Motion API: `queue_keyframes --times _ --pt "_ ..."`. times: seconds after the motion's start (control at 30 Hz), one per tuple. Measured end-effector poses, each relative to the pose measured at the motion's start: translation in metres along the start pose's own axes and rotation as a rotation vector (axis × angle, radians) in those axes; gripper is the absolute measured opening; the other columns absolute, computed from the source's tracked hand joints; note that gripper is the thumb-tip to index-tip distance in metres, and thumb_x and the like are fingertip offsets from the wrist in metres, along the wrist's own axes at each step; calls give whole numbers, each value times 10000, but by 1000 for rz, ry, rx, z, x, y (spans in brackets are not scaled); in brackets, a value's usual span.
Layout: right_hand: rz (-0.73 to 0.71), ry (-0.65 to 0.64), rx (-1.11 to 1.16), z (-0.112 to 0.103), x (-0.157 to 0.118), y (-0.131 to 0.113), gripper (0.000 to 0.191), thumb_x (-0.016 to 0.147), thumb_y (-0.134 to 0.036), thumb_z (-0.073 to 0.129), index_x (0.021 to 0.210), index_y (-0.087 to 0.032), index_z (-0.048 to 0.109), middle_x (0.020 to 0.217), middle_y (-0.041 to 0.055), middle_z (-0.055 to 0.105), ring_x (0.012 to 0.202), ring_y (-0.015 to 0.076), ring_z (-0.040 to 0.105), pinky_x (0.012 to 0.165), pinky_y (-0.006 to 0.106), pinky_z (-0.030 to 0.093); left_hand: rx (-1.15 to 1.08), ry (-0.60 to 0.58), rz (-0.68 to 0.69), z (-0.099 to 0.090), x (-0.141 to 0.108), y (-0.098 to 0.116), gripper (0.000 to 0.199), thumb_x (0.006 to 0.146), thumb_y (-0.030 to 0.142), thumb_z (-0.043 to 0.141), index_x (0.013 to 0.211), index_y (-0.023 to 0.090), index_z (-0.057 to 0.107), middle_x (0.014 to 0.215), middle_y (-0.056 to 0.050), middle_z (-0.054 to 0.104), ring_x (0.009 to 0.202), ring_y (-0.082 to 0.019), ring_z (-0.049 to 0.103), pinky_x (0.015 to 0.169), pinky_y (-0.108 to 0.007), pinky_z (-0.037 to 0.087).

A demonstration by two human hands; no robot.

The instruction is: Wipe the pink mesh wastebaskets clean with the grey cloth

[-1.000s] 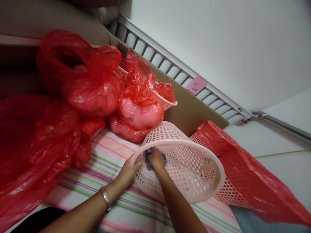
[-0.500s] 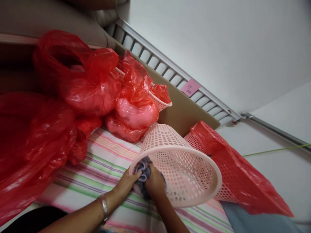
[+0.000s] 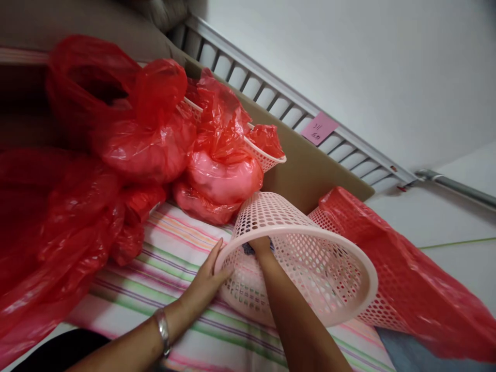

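A pink perforated basket (image 3: pixel 310 230) lies on its side on the striped cloth (image 3: pixel 174 258), its mouth towards me. My left hand (image 3: pixel 213 271), with a silver bracelet on the wrist, grips the left part of the basket's rim, thumb inside and fingers outside. Deep inside the basket is my right hand (image 3: pixel 261 244), its fingers hidden behind the upper rim and wall. Dark grey-blue cloth (image 3: pixel 248 249) shows at this hand, partly hidden by it.
Red plastic bags with pink contents (image 3: pixel 225 175) fill the left and back. Another pink basket (image 3: pixel 382 312) with a red bag (image 3: pixel 411 279) over it lies right. Behind are a tan board (image 3: pixel 298 175) and a railing with a pink note (image 3: pixel 320 128).
My right hand has carried the dark cloth from the basket's mouth deeper inside. My left hand has let go of the cloth and now holds the rim. The view has shifted slightly.
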State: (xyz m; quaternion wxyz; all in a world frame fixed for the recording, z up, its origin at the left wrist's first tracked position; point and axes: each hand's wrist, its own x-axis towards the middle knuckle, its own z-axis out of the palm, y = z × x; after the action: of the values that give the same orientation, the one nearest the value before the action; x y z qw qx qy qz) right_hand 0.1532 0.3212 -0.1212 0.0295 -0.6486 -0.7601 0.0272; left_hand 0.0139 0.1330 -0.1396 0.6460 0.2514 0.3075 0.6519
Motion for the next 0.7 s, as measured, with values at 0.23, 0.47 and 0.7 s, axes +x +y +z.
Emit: queue_keyframes --times 0.23,0.47,0.7 --pt "26 -55 71 -6 -34 -8 386 745 -213 535 1123 -174 604 1018 96 696 943 237 640 783 296 461 -38 -23 14 -1 11 -3 512 717 367 695 1170 145 606 1236 -117 630 1179 -289 550 1060 -428 373" --pt "-118 -99 177 -8 -161 -28 375 737 -240 516 1110 -229 547 1023 56 680 922 214 626 778 280 434 -35 -25 33 -3 9 -7 503 747 356 674 1185 123 587 1207 -123 645 1193 -274 541 1079 -403 351" --pt "-110 -66 85 -10 -148 -26 218 797 -281 476 992 -221 553 926 61 684 841 226 640 707 283 427 -102 -57 10 -1 7 -9 480 741 360 686 1146 115 603 1174 -130 661 1129 -282 584 1050 -408 382"
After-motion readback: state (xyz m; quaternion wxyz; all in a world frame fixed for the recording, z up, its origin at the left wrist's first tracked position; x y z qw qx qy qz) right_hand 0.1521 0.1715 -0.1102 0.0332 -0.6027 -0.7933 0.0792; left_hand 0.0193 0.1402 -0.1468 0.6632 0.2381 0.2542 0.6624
